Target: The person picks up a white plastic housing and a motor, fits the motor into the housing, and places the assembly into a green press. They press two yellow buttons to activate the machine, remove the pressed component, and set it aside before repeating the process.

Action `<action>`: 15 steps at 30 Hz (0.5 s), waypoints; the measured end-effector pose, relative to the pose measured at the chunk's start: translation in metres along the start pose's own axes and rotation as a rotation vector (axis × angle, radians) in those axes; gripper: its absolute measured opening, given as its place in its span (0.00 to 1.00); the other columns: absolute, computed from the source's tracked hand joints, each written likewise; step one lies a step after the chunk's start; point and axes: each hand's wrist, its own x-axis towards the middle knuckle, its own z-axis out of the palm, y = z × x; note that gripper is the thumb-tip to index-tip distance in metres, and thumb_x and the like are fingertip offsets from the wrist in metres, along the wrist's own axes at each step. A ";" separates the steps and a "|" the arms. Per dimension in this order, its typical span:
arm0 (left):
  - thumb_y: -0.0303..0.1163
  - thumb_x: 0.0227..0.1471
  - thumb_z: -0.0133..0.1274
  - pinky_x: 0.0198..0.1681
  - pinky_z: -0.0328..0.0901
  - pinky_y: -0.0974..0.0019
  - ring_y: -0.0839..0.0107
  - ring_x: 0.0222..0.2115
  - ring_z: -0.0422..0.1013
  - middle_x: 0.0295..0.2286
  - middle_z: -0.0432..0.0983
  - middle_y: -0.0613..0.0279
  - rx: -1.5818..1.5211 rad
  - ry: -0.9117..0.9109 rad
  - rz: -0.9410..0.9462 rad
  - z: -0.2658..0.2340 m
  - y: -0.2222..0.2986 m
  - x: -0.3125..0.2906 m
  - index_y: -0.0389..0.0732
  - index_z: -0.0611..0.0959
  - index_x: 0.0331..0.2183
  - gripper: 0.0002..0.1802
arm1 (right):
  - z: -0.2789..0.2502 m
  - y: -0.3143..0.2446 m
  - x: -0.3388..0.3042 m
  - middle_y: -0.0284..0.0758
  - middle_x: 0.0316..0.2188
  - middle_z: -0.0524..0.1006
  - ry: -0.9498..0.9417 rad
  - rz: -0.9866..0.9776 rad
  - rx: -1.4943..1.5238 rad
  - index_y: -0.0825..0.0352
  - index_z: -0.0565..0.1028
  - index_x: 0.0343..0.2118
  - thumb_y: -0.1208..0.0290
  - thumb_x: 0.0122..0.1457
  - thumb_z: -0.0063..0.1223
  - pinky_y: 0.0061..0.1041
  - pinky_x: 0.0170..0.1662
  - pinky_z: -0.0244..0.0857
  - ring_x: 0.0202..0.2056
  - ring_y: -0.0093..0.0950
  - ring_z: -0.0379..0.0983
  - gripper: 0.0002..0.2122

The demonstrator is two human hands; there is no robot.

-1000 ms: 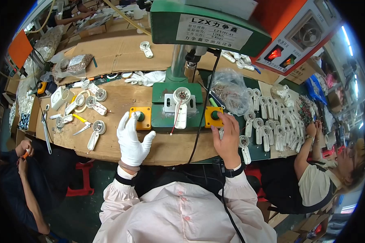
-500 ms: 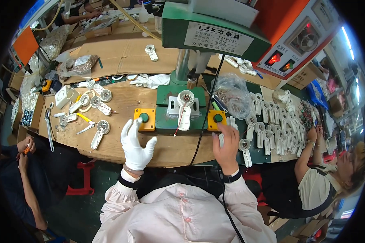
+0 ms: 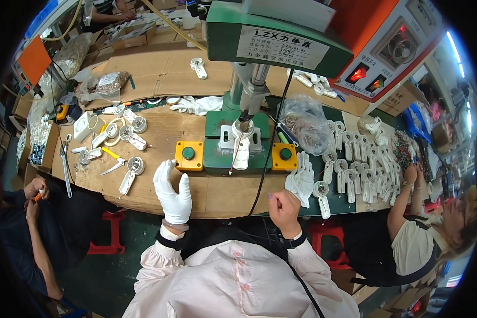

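A white handheld fan body point(image 3: 241, 151) lies in the metal fixture point(image 3: 227, 139) on the green press base. The press ram point(image 3: 245, 114) is down on its round head, and a thin red wire trails beside the handle. My left hand point(image 3: 173, 195), in a white glove, is held in front of the left yellow button box point(image 3: 188, 156), fingers raised and thumb apart, holding nothing. My bare right hand point(image 3: 284, 213) is curled into a loose fist near the table's front edge. Beside it lies a white glove point(image 3: 300, 180), below the right yellow button box point(image 3: 284, 157).
Rows of white fan bodies point(image 3: 363, 164) stand at the right, near a clear plastic bag point(image 3: 305, 124). Yellow-handled pliers point(image 3: 113, 159) and several loose fan bodies lie left. A black cable point(image 3: 270, 153) hangs before the press. Co-workers sit on both sides.
The press ram has come down onto the fan body. My right hand has drawn back from the right button box and curled up, uncovering the white glove. My left hand has moved slightly left.
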 end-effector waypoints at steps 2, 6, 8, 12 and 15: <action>0.22 0.51 0.54 0.57 0.57 0.58 0.57 0.51 0.65 0.48 0.69 0.51 0.008 -0.002 -0.003 0.000 0.001 0.001 0.35 0.71 0.51 0.24 | 0.000 0.001 0.000 0.35 0.14 0.67 -0.002 -0.001 0.000 0.66 0.70 0.21 0.78 0.51 0.58 0.30 0.20 0.55 0.16 0.35 0.63 0.07; 0.22 0.50 0.54 0.57 0.57 0.58 0.56 0.51 0.65 0.48 0.69 0.51 0.016 0.002 0.015 0.001 0.003 0.001 0.35 0.71 0.51 0.24 | 0.001 0.000 0.001 0.35 0.14 0.68 -0.008 -0.002 -0.001 0.66 0.70 0.21 0.78 0.51 0.58 0.31 0.20 0.55 0.16 0.35 0.64 0.07; 0.22 0.50 0.55 0.57 0.57 0.57 0.56 0.51 0.65 0.48 0.69 0.51 0.018 0.007 0.027 0.000 0.003 0.001 0.35 0.71 0.51 0.24 | 0.001 -0.002 0.001 0.35 0.15 0.68 -0.012 0.004 -0.005 0.66 0.71 0.21 0.78 0.52 0.58 0.31 0.20 0.56 0.16 0.35 0.64 0.07; 0.22 0.50 0.55 0.57 0.57 0.57 0.56 0.51 0.65 0.48 0.69 0.51 0.033 0.007 0.039 -0.001 0.004 0.001 0.35 0.71 0.51 0.24 | 0.001 -0.003 0.001 0.36 0.15 0.69 -0.011 0.008 -0.010 0.66 0.71 0.21 0.77 0.52 0.58 0.31 0.20 0.56 0.16 0.35 0.65 0.07; 0.22 0.49 0.55 0.58 0.56 0.57 0.56 0.52 0.64 0.48 0.70 0.51 0.073 0.025 0.066 -0.002 0.007 0.003 0.36 0.72 0.50 0.24 | 0.001 -0.003 0.002 0.35 0.14 0.67 0.003 0.017 0.010 0.67 0.71 0.21 0.76 0.53 0.58 0.31 0.20 0.53 0.16 0.34 0.63 0.08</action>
